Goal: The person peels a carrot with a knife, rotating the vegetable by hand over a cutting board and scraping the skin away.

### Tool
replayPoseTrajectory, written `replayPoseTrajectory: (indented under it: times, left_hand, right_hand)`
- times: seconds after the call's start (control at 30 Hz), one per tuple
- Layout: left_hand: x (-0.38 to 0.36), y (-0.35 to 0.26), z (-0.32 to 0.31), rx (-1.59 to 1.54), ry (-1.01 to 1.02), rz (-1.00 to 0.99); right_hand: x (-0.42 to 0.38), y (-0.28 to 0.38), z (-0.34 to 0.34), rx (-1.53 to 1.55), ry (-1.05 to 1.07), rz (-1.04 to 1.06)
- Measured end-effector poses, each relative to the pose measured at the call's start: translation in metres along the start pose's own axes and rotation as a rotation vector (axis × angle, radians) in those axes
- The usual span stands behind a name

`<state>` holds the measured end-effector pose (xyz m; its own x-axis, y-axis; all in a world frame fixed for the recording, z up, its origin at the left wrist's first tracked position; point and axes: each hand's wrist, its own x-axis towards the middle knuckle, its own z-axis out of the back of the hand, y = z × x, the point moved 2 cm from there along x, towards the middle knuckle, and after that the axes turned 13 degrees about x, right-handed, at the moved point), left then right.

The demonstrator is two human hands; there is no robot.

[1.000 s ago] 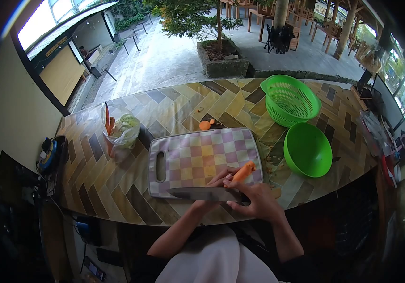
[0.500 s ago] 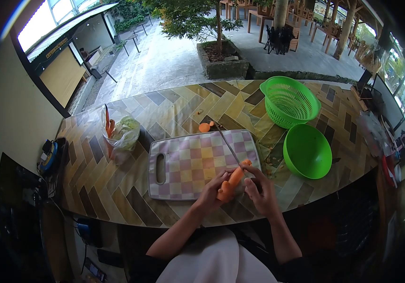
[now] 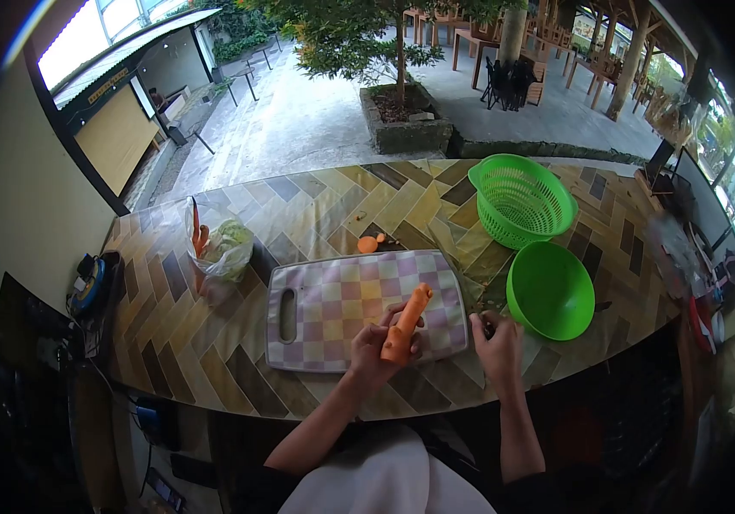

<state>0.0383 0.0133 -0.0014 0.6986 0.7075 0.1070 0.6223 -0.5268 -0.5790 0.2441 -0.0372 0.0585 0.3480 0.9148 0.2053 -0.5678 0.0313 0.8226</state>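
My left hand [image 3: 371,349] is wrapped round a peeled orange carrot [image 3: 406,325], held tilted above the right half of the checkered cutting board [image 3: 333,300]. My right hand [image 3: 498,344] is closed to the right of the board, near the green bowl. Within that fist is the dark handle of the knife [image 3: 488,327]; its blade is blurred and hardly shows. Past the board's far edge lie a round carrot piece [image 3: 367,245] and some smaller bits.
A green colander [image 3: 523,201] stands at the far right, with a green bowl [image 3: 551,291] in front of it. On the left sits a clear plastic bag [image 3: 230,248] with a leafy vegetable and carrots. The table's curved front edge runs close to me.
The knife has come off the carrot as my right hand moved right, away from it. My left hand has turned the carrot more upright, its far end now free.
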Motion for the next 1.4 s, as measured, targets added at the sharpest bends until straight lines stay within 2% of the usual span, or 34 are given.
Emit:
replayPoseTrajectory:
  times: [0.13,0.23,0.3,0.4,0.47,0.53,0.6,0.63,0.73,0.87,0.97,1.1,1.27,1.4]
  left_hand:
    - [0.009,-0.007,-0.024,0.304,-0.220,0.027]
    - [0.013,-0.010,-0.028,0.415,-0.228,-0.005]
    - [0.014,-0.009,-0.023,0.339,-0.248,-0.014]
    - [0.020,-0.009,-0.018,0.271,-0.252,-0.027]
    - [0.026,-0.004,-0.019,0.211,-0.260,-0.045]
    - [0.027,0.002,-0.019,0.132,-0.289,-0.069]
    - [0.029,0.010,-0.024,0.323,-0.333,-0.154]
    - [0.028,0.011,-0.025,0.359,-0.322,-0.182]
    - [0.027,0.011,-0.026,0.349,-0.227,-0.237]
    - [0.023,0.011,-0.021,0.327,-0.277,-0.207]
    - [0.019,0.015,-0.013,0.279,-0.416,-0.121]
    - [0.020,0.013,-0.016,0.233,-0.319,-0.151]
    - [0.020,0.011,-0.022,0.238,-0.365,-0.126]
    - [0.022,0.009,-0.024,0.241,-0.278,-0.164]
  right_hand:
    - [0.014,-0.009,0.004,-0.059,0.052,0.020]
    - [0.018,0.003,0.009,0.016,0.072,0.026]
    - [0.021,-0.005,0.005,0.066,-0.053,0.278]
    - [0.015,-0.013,0.006,0.223,0.090,0.287]
    - [0.004,-0.006,0.011,0.449,0.337,0.021]
    - [-0.002,-0.011,0.010,0.380,0.375,0.157]
    - [-0.010,-0.014,0.008,0.321,0.381,0.267]
    - [-0.012,0.007,0.019,0.233,0.507,0.196]
    - [-0.021,0.019,0.019,0.059,0.635,0.238]
    - [-0.030,0.026,0.006,0.074,0.649,0.332]
    - [-0.036,0.027,-0.003,0.108,0.567,0.382]
    - [-0.035,0.030,-0.002,0.046,0.572,0.385]
    - [-0.031,0.031,-0.005,-0.002,0.599,0.400]
    - [-0.029,0.032,-0.008,0.021,0.597,0.426]
